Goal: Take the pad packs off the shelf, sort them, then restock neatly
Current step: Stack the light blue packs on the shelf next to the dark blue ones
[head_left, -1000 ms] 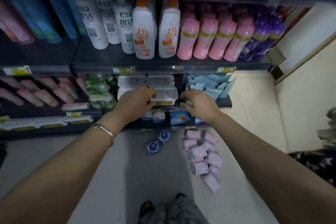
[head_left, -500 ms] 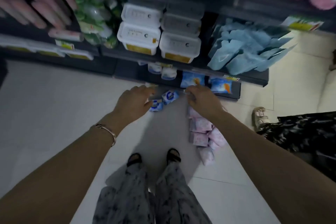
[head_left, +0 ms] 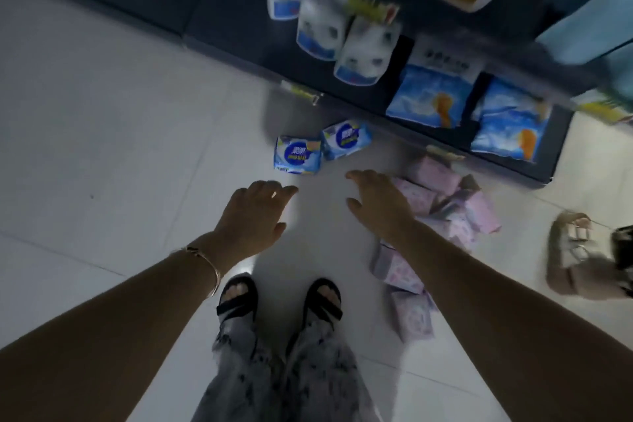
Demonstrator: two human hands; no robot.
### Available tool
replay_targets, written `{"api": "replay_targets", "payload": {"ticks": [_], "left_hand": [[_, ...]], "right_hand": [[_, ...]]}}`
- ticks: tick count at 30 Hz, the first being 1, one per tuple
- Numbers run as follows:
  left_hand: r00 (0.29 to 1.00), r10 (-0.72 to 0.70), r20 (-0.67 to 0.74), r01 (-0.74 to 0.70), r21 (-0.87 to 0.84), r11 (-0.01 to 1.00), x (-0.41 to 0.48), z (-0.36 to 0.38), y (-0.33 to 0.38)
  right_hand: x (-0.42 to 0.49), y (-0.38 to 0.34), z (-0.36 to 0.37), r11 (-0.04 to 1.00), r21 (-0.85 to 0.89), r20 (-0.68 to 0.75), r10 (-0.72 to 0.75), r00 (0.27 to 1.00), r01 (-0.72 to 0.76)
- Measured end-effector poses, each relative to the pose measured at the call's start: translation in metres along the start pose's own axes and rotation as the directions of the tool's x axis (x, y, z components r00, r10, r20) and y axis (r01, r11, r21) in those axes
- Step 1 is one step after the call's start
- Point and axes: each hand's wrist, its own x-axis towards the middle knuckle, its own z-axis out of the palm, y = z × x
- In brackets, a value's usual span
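The left hand [head_left: 255, 212] hangs over the floor [head_left: 102, 147] with its fingers [head_left: 281, 190] loose and a little spread, and it holds nothing. The right hand [head_left: 380, 202] is open too, with its fingers out flat and the thumb apart, and it holds nothing. It is just beside the pink pad packs [head_left: 445, 199], and I cannot tell if it touches them. Two blue pad packs [head_left: 297, 155] lie side by side on the floor, touching each other, just past the fingertips of both hands and near the bottom edge of the dark shelf [head_left: 239, 27]. The pink pile lies on the right, near the shelf's corner, partly under the right arm, and it is too blurry to count. There is open floor between the two hands and a big open stretch on the left. On the low shelf are three white and blue packs [head_left: 320, 31] and, to their right, two blue bags [head_left: 431, 96] with an orange mark. One thin bracelet [head_left: 205, 260] is on the left wrist. Two feet in black sandals [head_left: 238, 295] stand near. One pale shoe [head_left: 575, 257] is at the right edge.
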Motion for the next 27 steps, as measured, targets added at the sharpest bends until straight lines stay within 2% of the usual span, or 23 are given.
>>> {"api": "replay_targets", "payload": {"ticks": [8,12,15,18,23,27], "left_hand": [[0.994,-0.004,-0.109,0.015,0.099,0.995,0.116,0.114,-0.044],[0.974,0.051,-0.222,-0.013,0.168,0.986,0.157,0.143,-0.061],[0.966,0.024,-0.257,0.017,0.154,0.988,0.180,0.154,-0.069],[0.968,-0.011,-0.250,0.047,0.138,0.989,0.195,0.159,-0.072],[0.980,-0.065,-0.187,0.097,0.167,0.981,0.208,0.159,-0.069],[0.983,-0.129,-0.128,0.137,0.062,0.989,0.193,0.154,-0.067]], "right_hand": [[0.116,0.028,0.096,0.981,-0.185,-0.058,-0.063,0.996,0.051],[0.160,0.046,0.106,0.928,-0.369,-0.130,-0.100,0.986,0.045],[0.190,0.052,0.096,0.883,-0.469,-0.130,-0.091,0.987,0.020],[0.211,0.051,0.090,0.847,-0.532,-0.095,-0.076,0.993,0.014],[0.220,0.043,0.096,0.815,-0.578,-0.152,-0.058,0.987,-0.041],[0.211,0.037,0.100,0.824,-0.565,-0.136,-0.055,0.989,-0.032]]}}
